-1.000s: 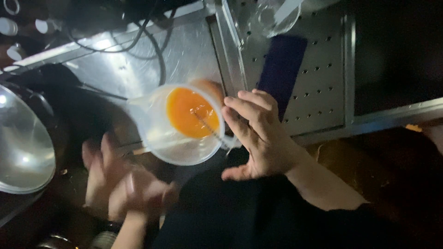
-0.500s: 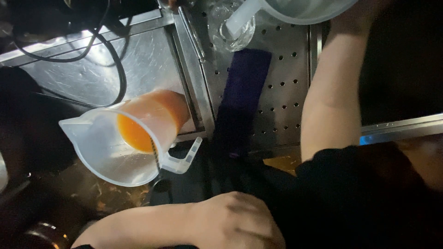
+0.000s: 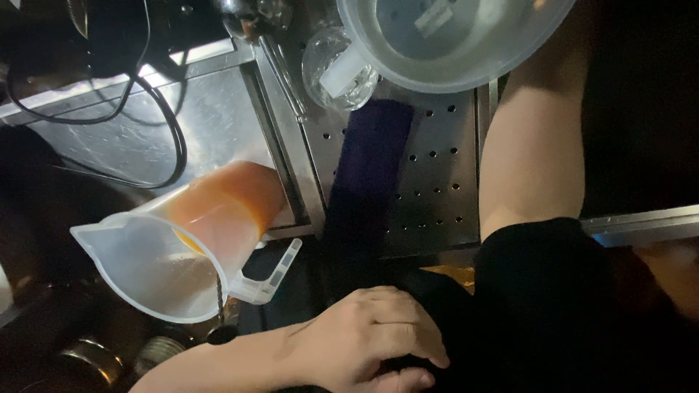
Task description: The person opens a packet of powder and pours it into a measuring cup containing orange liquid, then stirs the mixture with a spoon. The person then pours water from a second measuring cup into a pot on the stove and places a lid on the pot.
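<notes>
A translucent plastic measuring jug lies tipped on its side at the front edge of the steel worktop, its spout and wide mouth toward the lower left and its open handle pointing down to the right. Orange liquid fills the lower part near its base, and a thin dark rod leans out of the mouth. The worktop is brushed metal, scratched and shiny, with black cables looped across it. To its right sits a perforated steel panel dotted with round holes, and a dark purple, matte strip lies over it.

At the top, a second, larger translucent jug is seen from above; a small pale rectangular label shows through its bottom. Just beside its handle stands a clear glass.

The left hand is low in the view, fingers curled loosely against dark fabric, gripping nothing visible and near the tipped jug's handle. The right forearm reaches up to the larger jug; the right hand is out of sight, so its grip cannot be told.
</notes>
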